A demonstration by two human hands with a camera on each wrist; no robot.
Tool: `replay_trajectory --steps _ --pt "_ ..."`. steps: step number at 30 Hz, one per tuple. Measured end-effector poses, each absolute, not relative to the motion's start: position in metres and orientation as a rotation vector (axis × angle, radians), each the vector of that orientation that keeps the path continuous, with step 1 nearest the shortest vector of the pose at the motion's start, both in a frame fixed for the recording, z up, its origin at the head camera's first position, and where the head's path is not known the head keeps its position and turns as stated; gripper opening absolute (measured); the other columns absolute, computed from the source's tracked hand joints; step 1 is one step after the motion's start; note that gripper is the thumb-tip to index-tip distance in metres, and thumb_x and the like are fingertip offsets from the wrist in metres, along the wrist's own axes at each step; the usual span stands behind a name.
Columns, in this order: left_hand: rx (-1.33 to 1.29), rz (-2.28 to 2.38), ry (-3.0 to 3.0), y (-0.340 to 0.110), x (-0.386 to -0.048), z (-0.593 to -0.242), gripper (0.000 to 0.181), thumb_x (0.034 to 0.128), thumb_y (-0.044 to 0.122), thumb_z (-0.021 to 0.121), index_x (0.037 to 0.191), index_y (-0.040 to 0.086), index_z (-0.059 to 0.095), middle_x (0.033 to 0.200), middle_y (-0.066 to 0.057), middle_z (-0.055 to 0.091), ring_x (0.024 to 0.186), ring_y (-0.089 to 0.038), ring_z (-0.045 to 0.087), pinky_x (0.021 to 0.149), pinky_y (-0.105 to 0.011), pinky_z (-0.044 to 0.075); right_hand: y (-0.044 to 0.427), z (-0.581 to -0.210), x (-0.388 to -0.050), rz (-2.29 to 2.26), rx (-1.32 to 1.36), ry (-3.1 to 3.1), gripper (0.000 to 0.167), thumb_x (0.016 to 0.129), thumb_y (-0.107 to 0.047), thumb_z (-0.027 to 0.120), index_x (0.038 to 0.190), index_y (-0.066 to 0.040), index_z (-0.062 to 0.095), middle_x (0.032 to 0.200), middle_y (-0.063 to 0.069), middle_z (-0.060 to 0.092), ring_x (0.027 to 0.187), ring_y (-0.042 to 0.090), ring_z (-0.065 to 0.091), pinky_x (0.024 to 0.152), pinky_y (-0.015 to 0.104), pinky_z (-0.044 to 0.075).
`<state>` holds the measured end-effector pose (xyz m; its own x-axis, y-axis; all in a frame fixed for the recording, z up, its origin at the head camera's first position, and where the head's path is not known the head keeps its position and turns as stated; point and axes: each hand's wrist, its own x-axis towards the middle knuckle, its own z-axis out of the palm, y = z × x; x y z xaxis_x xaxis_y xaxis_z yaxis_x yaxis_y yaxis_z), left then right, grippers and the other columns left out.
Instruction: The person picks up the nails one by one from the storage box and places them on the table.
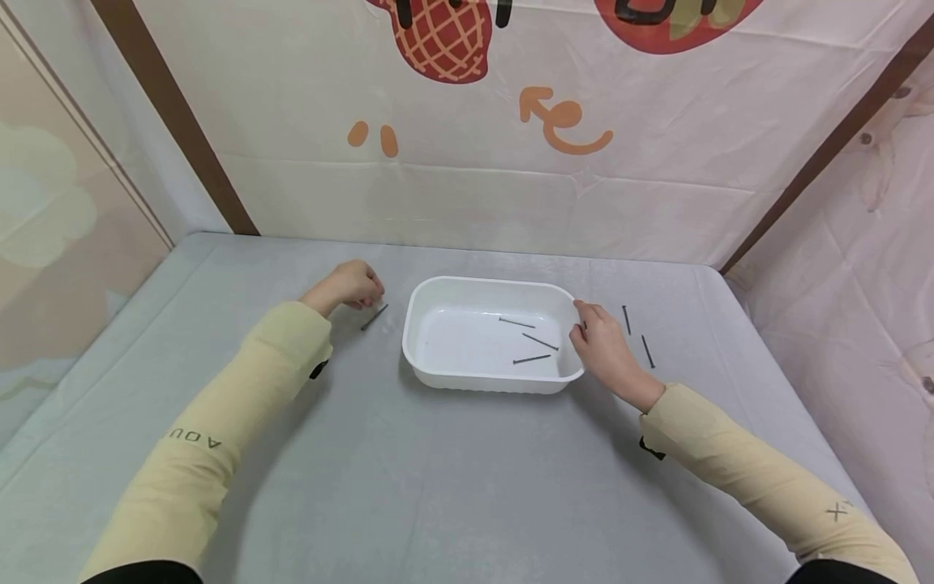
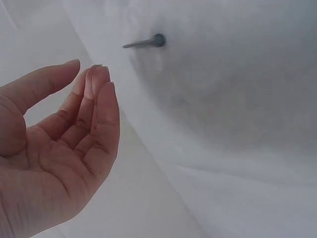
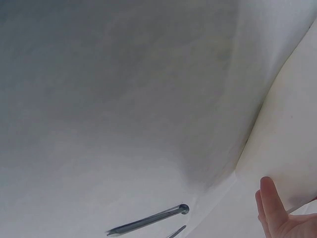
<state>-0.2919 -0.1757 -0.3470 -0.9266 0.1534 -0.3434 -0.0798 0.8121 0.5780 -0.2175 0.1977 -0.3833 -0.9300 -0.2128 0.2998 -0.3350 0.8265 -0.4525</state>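
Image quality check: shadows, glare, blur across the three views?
Head: soft shadows beside both pale yellow fabric sleeves on the grey cloth-covered table, faint glints inside the white rectangular plastic tray; left wrist: hazy, low contrast, the thin dark metal nail slightly soft; right wrist: heavy shade upper left, washed-out tray wall, another dark metal nail fairly crisp.

Free table [image 1: 438,487] nearside, tray [image 1: 496,384] beyond

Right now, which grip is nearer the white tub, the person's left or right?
Right. The right grip is at the right end of the white tub, touching it; the left grip is apart from it, off to its left beside a nail.
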Motion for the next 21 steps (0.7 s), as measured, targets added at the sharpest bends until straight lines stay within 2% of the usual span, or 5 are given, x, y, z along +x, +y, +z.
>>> replay_trajectory --steps 9,21 --pt "0.083 0.840 2.643 -0.168 -0.293 -0.336 0.023 0.0872 0.007 0.054 0.103 -0.008 0.059 0.093 -0.016 0.062 0.067 -0.012 0.056 0.070 -0.030 0.054 0.198 -0.384 -0.217 0.742 0.428 -2.772 0.041 0.088 -0.001 0.046 0.127 0.012 0.043 0.114 0.027 0.052 0.080 0.024 0.054 0.061 0.030 0.051" --pt "0.148 0.792 2.676 -0.151 -0.289 -0.319 0.024 0.0878 0.008 0.053 0.107 -0.006 0.059 0.092 -0.012 0.059 0.070 -0.014 0.055 0.070 -0.029 0.053 0.198 -0.384 -0.218 0.755 0.429 -2.769 0.041 0.088 -0.001 0.045 0.127 0.012 0.043 0.115 0.027 0.052 0.080 0.024 0.054 0.061 0.030 0.051"
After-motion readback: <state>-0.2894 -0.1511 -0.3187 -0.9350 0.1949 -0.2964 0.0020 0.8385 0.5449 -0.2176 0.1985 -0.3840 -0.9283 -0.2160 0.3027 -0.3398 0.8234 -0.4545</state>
